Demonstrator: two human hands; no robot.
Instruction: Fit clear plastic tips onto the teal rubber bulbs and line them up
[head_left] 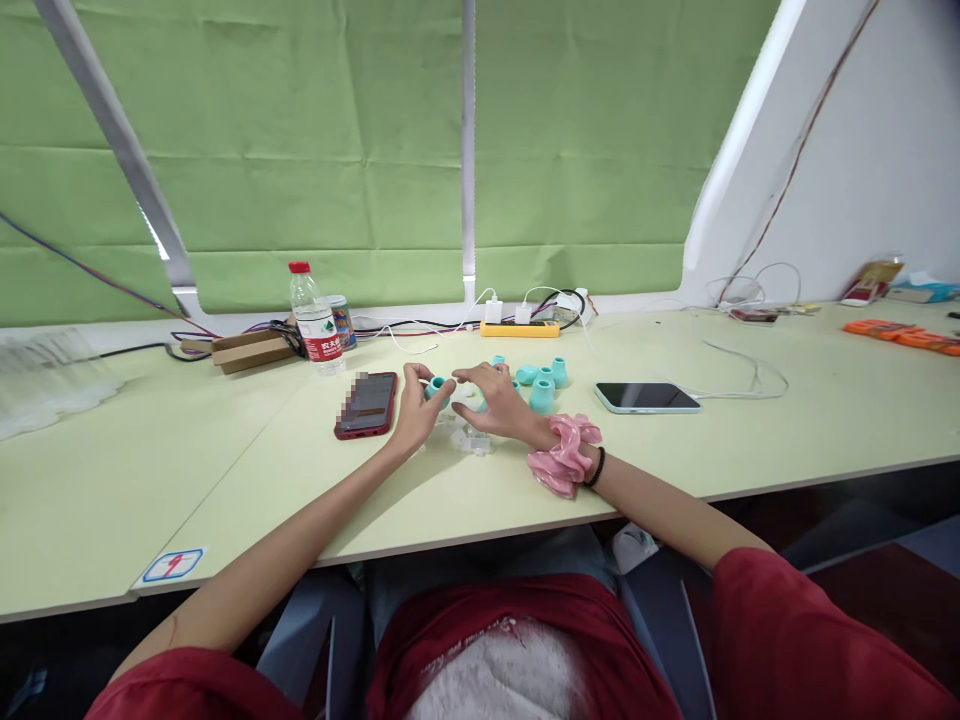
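My left hand is closed around a small teal vase-shaped piece, with its round opening facing up between finger and thumb. Just to the right, my right hand hovers with thumb and forefinger apart, and I see nothing between them. Under and beside that hand lie small translucent white pieces, partly covered by the fingers. Several more teal vase-shaped pieces stand or lie behind my right hand; some are partly hidden by it. A pink scrunchie and a dark bracelet circle my right wrist.
A red-cased phone lies left of my hands, a light-cased phone to the right. Behind them stand a water bottle, a can, a cardboard box and a yellow power strip with cables. Orange items lie far right.
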